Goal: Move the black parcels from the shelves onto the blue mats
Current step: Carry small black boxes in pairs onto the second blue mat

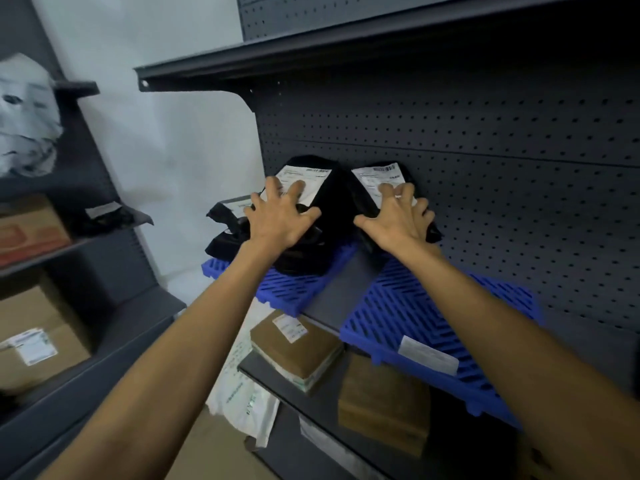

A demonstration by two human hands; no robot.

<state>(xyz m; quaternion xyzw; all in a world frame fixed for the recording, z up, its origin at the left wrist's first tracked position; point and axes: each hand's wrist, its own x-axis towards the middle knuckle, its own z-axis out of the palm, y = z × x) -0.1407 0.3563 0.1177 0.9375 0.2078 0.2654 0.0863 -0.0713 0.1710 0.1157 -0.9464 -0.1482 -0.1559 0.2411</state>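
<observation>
Two blue slatted mats lie on a dark grey shelf, the left mat (291,289) and the right mat (426,320). Black parcels with white labels are piled on the left mat; one tall black parcel (332,199) leans against the pegboard. A second black parcel (363,199) stands at the back edge of the right mat. My left hand (280,216) lies spread over the pile on the left, fingertips curled on the tall parcel's label. My right hand (398,220) claws the front of the second parcel, fingers bent on its label.
A pegboard back wall (485,140) and an upper shelf (311,53) close in the space. Brown boxes (294,351) sit on the shelf below. A side rack on the left holds cardboard boxes (31,341), another black parcel (104,216) and white bags (27,116).
</observation>
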